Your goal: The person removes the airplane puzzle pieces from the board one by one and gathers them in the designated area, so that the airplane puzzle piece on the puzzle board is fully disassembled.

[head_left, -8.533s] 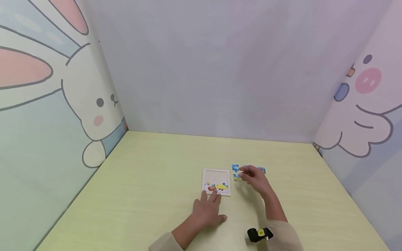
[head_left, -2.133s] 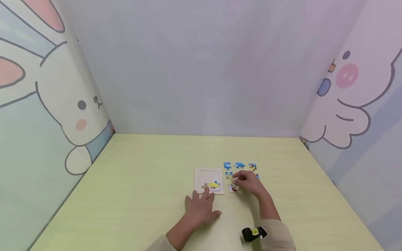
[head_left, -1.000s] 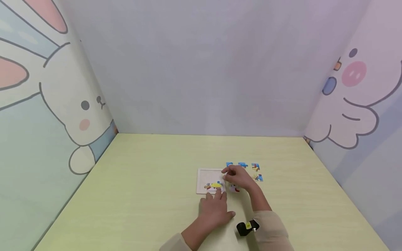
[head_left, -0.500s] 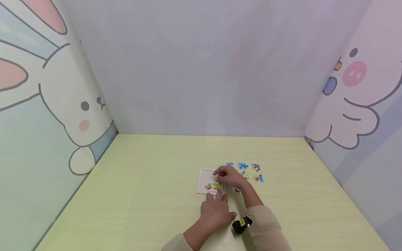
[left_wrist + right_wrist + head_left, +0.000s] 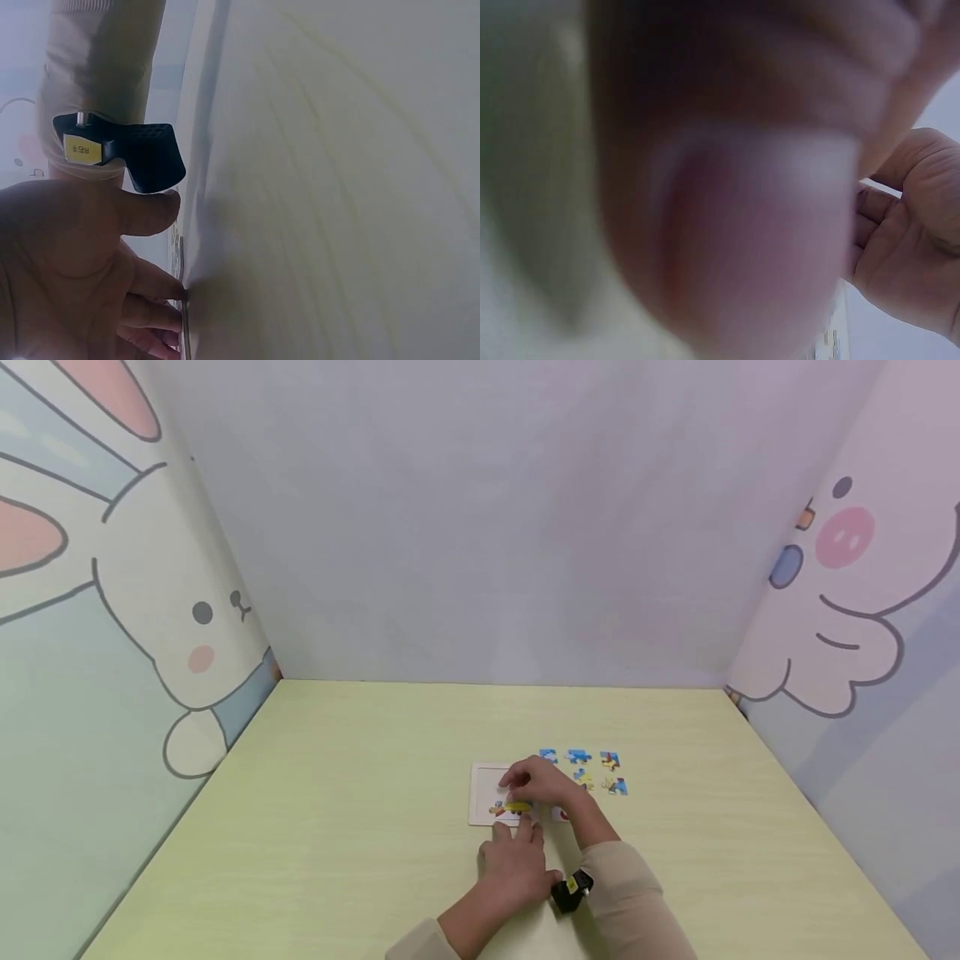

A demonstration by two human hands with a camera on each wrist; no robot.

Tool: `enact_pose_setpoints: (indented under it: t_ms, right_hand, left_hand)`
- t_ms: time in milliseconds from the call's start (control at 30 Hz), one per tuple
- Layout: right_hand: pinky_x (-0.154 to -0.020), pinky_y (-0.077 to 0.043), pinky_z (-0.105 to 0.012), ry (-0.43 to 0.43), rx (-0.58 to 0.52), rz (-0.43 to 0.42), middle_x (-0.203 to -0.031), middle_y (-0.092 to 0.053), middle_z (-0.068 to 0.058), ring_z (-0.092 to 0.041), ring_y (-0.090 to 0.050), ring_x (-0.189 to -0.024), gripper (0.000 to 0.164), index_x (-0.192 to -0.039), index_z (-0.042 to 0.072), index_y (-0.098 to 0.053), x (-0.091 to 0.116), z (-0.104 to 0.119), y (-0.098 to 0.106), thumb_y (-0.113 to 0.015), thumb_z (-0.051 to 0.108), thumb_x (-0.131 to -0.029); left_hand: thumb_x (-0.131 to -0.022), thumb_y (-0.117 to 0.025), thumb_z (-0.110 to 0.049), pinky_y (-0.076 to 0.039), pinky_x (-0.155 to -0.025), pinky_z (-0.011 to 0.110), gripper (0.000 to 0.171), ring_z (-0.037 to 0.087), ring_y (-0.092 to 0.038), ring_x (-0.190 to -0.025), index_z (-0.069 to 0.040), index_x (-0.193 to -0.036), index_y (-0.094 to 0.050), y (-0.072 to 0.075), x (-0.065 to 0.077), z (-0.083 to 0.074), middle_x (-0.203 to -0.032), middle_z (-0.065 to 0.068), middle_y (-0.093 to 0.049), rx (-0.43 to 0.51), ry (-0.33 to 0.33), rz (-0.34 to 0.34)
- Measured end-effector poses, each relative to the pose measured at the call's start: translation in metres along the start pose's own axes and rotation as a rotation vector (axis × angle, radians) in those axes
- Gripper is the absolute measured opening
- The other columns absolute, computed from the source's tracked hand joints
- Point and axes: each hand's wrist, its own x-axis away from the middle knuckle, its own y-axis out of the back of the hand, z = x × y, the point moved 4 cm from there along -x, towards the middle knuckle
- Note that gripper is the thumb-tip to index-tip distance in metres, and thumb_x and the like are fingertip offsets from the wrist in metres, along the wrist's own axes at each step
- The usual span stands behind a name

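A pale square puzzle tray (image 5: pixel 476 797) lies mid-table, with a yellow picture piece (image 5: pixel 517 807) along its near side. My left hand (image 5: pixel 513 864) rests its outstretched fingertips on the tray's near edge; the left wrist view shows these fingers (image 5: pixel 154 311) touching the thin edge. Over the tray's right half is my right hand (image 5: pixel 542 783), thumb and index finger brought together as around a small puzzle piece; the fingers mostly hide what they pinch. In the right wrist view a large, blurred fingertip (image 5: pixel 757 240) fills the middle, with my left hand (image 5: pixel 915 232) behind it.
Right of the tray lie several loose jigsaw pieces: blue ones (image 5: pixel 578 757) in the far row, a yellow one (image 5: pixel 583 779), and a white-and-red one (image 5: pixel 561 814) partly covered by my right wrist. A black wrist camera (image 5: pixel 572 892) sits close to my left thumb.
My right hand has gone from among the loose pieces leftward to over the tray, fingertips pinched. In the last half second it shifts slightly further left. My left hand stays at the tray's near edge.
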Motion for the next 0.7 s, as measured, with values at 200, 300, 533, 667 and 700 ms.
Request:
enact_pose_setpoints:
  t_ms: [200,300,533,667,700]
  right_hand:
    - [-0.061,-0.045,-0.027,-0.035,0.024,0.029,-0.074,-0.060,0.007,-0.012,-0.052,-0.067,0.012,-0.094,0.006,-0.072,-0.006,0.001,-0.001,-0.068,0.003,-0.082]
    - [-0.060,-0.045,-0.027,-0.027,0.034,0.051,-0.073,-0.060,0.007,-0.012,-0.052,-0.066,0.012,-0.093,0.007,-0.072,-0.009,0.001,-0.002,-0.069,0.003,-0.082]
    - [-0.056,-0.044,-0.026,0.011,0.061,0.155,-0.070,-0.060,0.007,-0.010,-0.050,-0.060,0.014,-0.090,0.009,-0.073,-0.016,0.002,-0.006,-0.070,0.001,-0.079]
    - [-0.056,-0.044,-0.025,0.010,0.053,0.199,-0.069,-0.060,0.008,-0.008,-0.049,-0.059,0.015,-0.091,0.010,-0.073,-0.017,0.003,-0.009,-0.071,0.002,-0.079]
    - [-0.055,-0.043,-0.025,0.009,0.048,0.203,-0.069,-0.059,0.007,-0.009,-0.049,-0.059,0.015,-0.090,0.010,-0.073,-0.017,0.002,-0.010,-0.071,0.001,-0.079]
  left_hand:
    - [-0.081,-0.058,-0.060,-0.043,-0.059,0.045,0.069,0.036,-0.044,-0.106,-0.015,-0.133,-0.052,-0.001,0.000,0.001,-0.139,0.002,-0.042,-0.017,0.002,-0.015]
    - [-0.082,-0.058,-0.058,-0.043,-0.060,0.046,0.066,0.036,-0.044,-0.107,-0.016,-0.133,-0.052,0.000,0.000,0.001,-0.138,0.001,-0.043,-0.021,0.002,-0.024]
    - [-0.084,-0.059,-0.053,-0.044,-0.061,0.046,0.064,0.035,-0.042,-0.110,-0.018,-0.136,-0.049,-0.004,0.001,0.002,-0.142,0.000,-0.039,-0.011,-0.005,-0.009]
    - [-0.082,-0.063,-0.050,-0.044,-0.060,0.046,0.063,0.033,-0.042,-0.109,-0.019,-0.135,-0.049,-0.005,0.001,0.002,-0.142,0.000,-0.039,-0.009,-0.013,-0.015]
    - [-0.082,-0.064,-0.049,-0.044,-0.059,0.046,0.063,0.033,-0.042,-0.109,-0.019,-0.135,-0.050,-0.005,0.001,0.003,-0.141,0.000,-0.040,-0.008,-0.014,-0.019]
